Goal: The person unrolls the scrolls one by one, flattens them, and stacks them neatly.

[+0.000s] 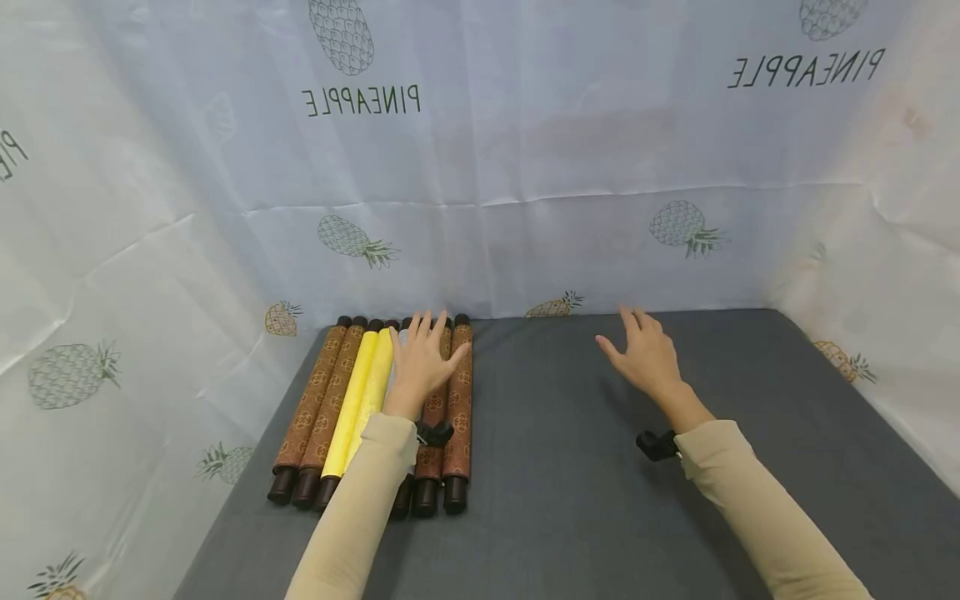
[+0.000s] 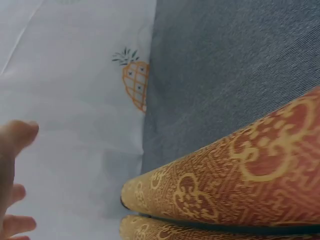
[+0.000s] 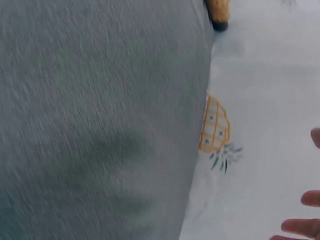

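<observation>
Several rolled scrolls lie side by side at the back left of the grey table [image 1: 570, 467]: brown patterned scrolls [image 1: 459, 400] with dark end caps and yellow scrolls [image 1: 360, 400] among them. My left hand [image 1: 420, 362] lies flat with spread fingers on top of the row. In the left wrist view a brown patterned scroll [image 2: 240, 175] fills the lower right and fingertips [image 2: 15, 137] show at the left edge. My right hand [image 1: 645, 354] hovers open over bare table, well right of the scrolls. Its fingertips [image 3: 302, 227] show at the right edge of the right wrist view.
White cloth printed with pineapples [image 1: 480, 167] walls the table at the back and both sides. A scroll end [image 3: 217, 10] peeks in at the top of the right wrist view. Grey tabletop [image 3: 100, 125] stretches right of the scrolls.
</observation>
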### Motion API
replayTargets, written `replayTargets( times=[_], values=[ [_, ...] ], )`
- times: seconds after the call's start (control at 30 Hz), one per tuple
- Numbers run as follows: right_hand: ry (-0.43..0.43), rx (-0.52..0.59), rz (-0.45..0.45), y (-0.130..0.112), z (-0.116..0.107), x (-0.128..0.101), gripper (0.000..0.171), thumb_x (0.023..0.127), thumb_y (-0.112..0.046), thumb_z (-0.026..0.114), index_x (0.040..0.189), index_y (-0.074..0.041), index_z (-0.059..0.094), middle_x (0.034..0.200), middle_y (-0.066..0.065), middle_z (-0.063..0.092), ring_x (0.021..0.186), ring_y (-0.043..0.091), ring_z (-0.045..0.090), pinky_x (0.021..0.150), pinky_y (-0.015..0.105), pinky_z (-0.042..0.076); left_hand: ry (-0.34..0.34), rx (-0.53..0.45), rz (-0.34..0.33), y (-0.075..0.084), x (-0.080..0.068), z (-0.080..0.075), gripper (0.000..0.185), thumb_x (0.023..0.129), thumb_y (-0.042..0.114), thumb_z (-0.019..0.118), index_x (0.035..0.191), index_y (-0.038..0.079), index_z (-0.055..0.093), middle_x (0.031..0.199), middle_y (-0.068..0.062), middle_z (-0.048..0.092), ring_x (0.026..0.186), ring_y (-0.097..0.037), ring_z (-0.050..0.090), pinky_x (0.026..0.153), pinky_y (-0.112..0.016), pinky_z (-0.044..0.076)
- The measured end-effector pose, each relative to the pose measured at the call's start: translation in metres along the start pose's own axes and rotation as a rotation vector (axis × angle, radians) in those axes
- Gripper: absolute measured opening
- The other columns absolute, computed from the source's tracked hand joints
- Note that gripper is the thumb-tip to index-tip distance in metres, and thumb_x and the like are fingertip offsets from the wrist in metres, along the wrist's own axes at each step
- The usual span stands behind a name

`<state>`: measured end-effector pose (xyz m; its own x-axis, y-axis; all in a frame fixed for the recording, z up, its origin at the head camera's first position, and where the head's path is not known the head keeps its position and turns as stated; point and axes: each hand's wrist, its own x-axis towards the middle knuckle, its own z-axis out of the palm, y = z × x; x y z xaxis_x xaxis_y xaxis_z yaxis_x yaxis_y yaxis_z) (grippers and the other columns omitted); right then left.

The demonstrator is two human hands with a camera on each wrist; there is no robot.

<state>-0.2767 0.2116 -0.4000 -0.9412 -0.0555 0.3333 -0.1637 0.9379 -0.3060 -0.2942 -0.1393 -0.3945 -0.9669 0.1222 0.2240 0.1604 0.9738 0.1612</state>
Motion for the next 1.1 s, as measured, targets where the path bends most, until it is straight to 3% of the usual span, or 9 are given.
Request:
replayTargets(
  times=[0.3,0.53,0.67,0.83,1.1],
  values=[
    [-0.018,0.117,-0.044,-0.021,0.021,-0.018,0.059,0.094,-0.026,0.061,0.138,0.009,0.043,0.141,0.033,0.043,0.126,0.049,0.046,0.096,0.059,0.046,0.030,-0.136,0.014,-0.001,-0.022,0.002,0.065,0.097,0.046,0.051,0.150,0.011,0.035,0.149,-0.019,0.044,0.138,-0.038,0.042,0.114,-0.060,0.029],
    [-0.047,0.229,-0.019,-0.040,0.033,-0.031,0.053,0.089,-0.018,0.067,0.132,0.010,0.050,0.129,0.030,0.055,0.114,0.043,0.058,0.091,0.054,0.050,-0.034,-0.439,-0.076,-0.003,-0.039,0.002,0.057,0.098,0.034,0.052,0.145,0.004,0.041,0.147,-0.022,0.046,0.136,-0.041,0.043,0.111,-0.054,0.037],
    [-0.076,0.326,-0.011,-0.051,0.040,-0.038,0.049,0.088,-0.014,0.068,0.128,0.010,0.053,0.119,0.028,0.062,0.102,0.038,0.064,0.083,0.049,0.054,-0.054,-0.549,-0.107,-0.005,-0.050,0.006,0.052,0.098,0.026,0.053,0.141,-0.002,0.044,0.142,-0.025,0.050,0.129,-0.042,0.050,0.104,-0.054,0.043],
    [-0.111,0.433,-0.015,-0.064,0.056,-0.049,0.044,0.086,-0.011,0.070,0.123,0.010,0.057,0.111,0.025,0.067,0.094,0.033,0.068,0.079,0.044,0.056,-0.060,-0.624,-0.126,-0.008,-0.066,0.009,0.047,0.097,0.019,0.053,0.136,-0.006,0.048,0.133,-0.031,0.056,0.122,-0.044,0.055,0.098,-0.054,0.048],
    [-0.155,0.546,-0.036,-0.097,0.078,-0.068,0.032,0.082,-0.004,0.072,0.111,0.007,0.065,0.096,0.017,0.072,0.081,0.025,0.071,0.070,0.033,0.057,-0.072,-0.702,-0.196,-0.010,-0.084,0.012,0.043,0.096,0.013,0.053,0.132,-0.010,0.051,0.129,-0.033,0.057,0.121,-0.045,0.056,0.098,-0.050,0.049]
  ],
)
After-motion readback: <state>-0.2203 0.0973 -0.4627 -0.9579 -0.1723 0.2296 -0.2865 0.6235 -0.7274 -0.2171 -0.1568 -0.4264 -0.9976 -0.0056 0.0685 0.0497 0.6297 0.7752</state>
